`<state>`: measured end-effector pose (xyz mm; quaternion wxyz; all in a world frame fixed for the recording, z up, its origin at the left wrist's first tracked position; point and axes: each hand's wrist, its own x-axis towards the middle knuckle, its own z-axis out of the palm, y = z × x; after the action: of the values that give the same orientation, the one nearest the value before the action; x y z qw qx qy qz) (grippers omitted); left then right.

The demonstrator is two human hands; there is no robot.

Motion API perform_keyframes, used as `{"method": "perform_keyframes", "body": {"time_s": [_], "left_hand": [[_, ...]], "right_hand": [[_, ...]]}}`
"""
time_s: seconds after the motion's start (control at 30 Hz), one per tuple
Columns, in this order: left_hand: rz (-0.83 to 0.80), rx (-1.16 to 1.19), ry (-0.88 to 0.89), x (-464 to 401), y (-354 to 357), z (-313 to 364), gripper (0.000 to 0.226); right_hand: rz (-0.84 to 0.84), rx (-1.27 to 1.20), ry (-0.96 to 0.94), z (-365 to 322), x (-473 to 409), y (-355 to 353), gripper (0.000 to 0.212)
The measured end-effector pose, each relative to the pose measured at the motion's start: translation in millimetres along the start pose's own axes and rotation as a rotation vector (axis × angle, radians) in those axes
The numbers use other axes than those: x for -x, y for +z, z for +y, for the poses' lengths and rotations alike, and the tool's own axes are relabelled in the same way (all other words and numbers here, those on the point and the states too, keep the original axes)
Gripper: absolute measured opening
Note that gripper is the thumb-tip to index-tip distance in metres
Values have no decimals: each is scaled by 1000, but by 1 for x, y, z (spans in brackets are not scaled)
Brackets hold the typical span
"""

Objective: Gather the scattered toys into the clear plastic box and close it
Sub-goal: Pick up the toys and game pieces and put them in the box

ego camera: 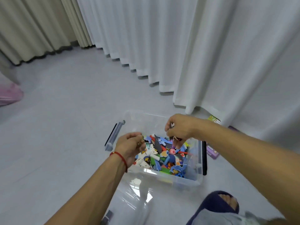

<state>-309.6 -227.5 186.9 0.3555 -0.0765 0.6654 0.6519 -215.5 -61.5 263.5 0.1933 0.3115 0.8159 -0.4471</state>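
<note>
- Head view: clear plastic box [186, 180] sits open on the floor [65, 127], toys [164, 153] piled inside.
- Our left hand [129, 146] curls round small pieces over the left rim, placed to drop them in.
- Our right hand [177, 127] pinches pieces above the pile, same reason.
- Lid [134, 197] lies just in front of the box, within reach for closing.

Left hand [129, 146]: contents of its curled fingers too small to identify. Right hand [178, 129]: small pieces pinched, kind indistinct. Green packet [214, 119] partly hidden under the white curtain [211, 54]. Purple box [212, 151] largely hidden behind the clear plastic box [186, 180]. Pink object [9, 95] and clear lid [129, 200] cut off by the frame edges
</note>
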Motion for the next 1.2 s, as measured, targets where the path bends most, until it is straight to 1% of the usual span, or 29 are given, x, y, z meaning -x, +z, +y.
{"method": "perform_keyframes", "body": {"time_s": [0.07,0.1,0.17,0.23,0.27,0.3,0.33,0.37,0.4,0.47,0.57,0.7,0.8,0.87,0.93,1.03,1.1,1.2], "left_hand": [[60,-63,5,-1,-11,11,13],[61,-77,-20,0,-16,18,9],[64,-90,-86,3,-24,27,7],[79,-145,-85,7,-27,34,4],[87,-172,-62,7,-28,35,8],[78,-183,-33,9,-26,35,5],[66,-191,-3,13,-22,36,7],[51,-209,24,16,-17,35,16],[23,-226,52,20,-9,33,20],[-42,-266,104,25,15,24,18],[-177,-340,145,34,67,-3,30],[-392,-431,151,62,157,-44,26],[-512,-524,145,75,217,-83,26],[-581,-617,141,77,250,-110,27],[-624,-716,129,74,277,-138,28],[-645,-847,124,59,311,-180,29],[-658,-946,118,46,330,-210,30],[-736,-1109,137,27,355,-253,35]], "right_hand": [[22,152,-47,-23,-14,18,27],[37,208,-69,-31,-21,29,31],[13,242,-84,-45,-31,49,44],[-14,280,-93,-50,-33,57,53],[-16,324,-111,-50,-31,54,54],[-15,359,-129,-48,-28,48,52],[-16,376,-140,-45,-23,39,48],[-24,380,-142,-39,-17,27,44],[-27,379,-138,-31,-10,14,40],[-7,385,-117,-6,10,-15,36],[72,415,-45,57,40,-58,30],[192,356,135,173,87,-104,22],[273,303,296,263,125,-114,19],[264,291,394,323,140,-108,22],[206,300,472,375,147,-94,25],[169,238,538,443,139,-63,32],[198,143,581,480,126,-36,35],[325,-16,626,527,103,3,39]]}}
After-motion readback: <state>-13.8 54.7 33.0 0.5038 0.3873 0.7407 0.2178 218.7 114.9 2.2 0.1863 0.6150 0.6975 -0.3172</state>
